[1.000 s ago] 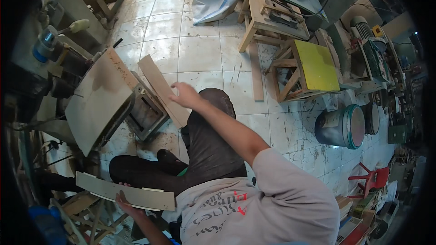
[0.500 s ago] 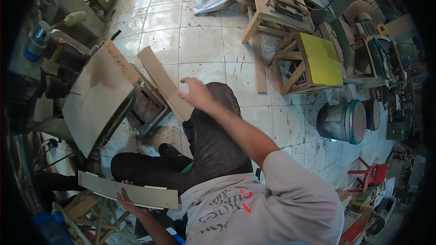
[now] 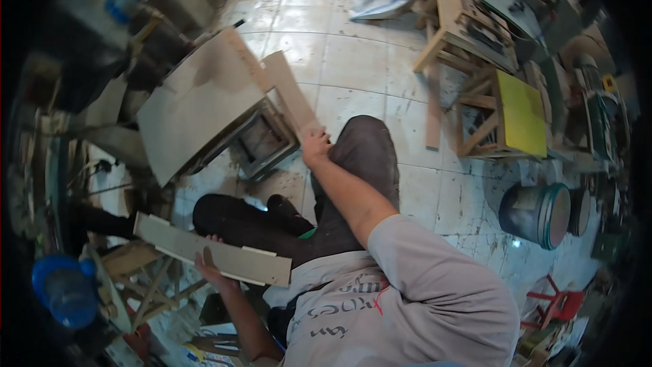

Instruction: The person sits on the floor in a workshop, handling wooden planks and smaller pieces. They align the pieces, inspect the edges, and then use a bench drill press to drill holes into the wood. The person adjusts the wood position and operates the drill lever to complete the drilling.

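Right hand (image 3: 316, 146): fingers closed round lower end of narrow pale wooden strip (image 3: 291, 95), arm stretched forward over dark-trousered knee.
Strip: slanted up and left, upper end touching large pale plywood panel (image 3: 197, 105) tilted over grey metal-framed stand (image 3: 261, 144).
Left hand (image 3: 212, 268): fingers curled under and thumb over long pale flat board (image 3: 210, 256), held across the lap at lower left, well apart from the strip.
Step, as judged: positioning or drawing the strip beside the panel; next move calls for firm grip and clearance past the stand.
Containers: blue-capped plastic jug (image 3: 64, 289), lower left; grey round bucket (image 3: 536, 214), right, on tiled floor (image 3: 360, 61). Yellow-topped wooden stool (image 3: 506, 115), upper right. Labels too small to tell.
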Action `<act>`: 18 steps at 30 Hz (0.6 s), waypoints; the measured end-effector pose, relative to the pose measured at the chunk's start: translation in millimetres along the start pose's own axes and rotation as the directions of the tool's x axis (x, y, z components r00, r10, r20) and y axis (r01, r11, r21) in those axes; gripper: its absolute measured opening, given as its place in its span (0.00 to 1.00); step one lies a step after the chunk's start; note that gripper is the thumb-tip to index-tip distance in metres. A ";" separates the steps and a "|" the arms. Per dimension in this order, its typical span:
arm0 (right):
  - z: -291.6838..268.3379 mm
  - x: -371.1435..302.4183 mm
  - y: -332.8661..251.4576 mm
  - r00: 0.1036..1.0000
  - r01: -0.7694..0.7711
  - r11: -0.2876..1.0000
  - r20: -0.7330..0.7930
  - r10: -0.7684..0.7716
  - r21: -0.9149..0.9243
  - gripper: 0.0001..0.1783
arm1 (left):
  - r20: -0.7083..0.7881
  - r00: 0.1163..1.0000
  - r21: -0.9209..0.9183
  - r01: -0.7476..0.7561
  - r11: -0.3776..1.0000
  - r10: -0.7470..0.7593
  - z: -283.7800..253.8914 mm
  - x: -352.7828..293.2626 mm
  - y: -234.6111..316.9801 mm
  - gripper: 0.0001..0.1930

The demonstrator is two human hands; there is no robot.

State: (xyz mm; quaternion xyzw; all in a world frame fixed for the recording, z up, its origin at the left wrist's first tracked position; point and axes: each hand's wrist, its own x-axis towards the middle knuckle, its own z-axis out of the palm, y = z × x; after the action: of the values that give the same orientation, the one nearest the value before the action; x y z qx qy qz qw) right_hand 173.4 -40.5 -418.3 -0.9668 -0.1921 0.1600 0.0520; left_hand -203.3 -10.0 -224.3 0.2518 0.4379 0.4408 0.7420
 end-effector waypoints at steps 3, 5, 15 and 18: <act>1.4 -1.5 1.1 1.000 -0.027 0.998 0.005 0.026 0.061 0.21 | 0.036 0.999 -0.067 0.037 0.997 -0.035 16.4 -5.5 3.6 0.32; -6.4 -2.3 -2.4 0.997 -0.021 0.996 0.077 0.014 0.087 0.23 | 0.004 1.000 -0.066 0.029 0.997 -0.029 13.0 -4.8 2.0 0.32; -84.3 -1.9 -16.2 0.988 -0.076 0.861 0.152 -0.002 0.503 0.60 | -0.022 1.000 -0.004 0.000 1.000 0.000 11.4 -5.0 2.0 0.33; -152.5 25.9 2.7 0.997 0.036 0.624 -0.074 0.035 0.781 0.57 | -0.047 0.998 0.080 -0.034 0.996 0.038 14.9 -3.9 1.5 0.31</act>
State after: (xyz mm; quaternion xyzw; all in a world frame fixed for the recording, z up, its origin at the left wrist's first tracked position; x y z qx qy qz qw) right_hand 247.3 -38.9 -282.3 -0.8542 -0.1017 0.1879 0.4740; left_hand -191.9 -12.5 -214.1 0.2779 0.4683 0.4423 0.7126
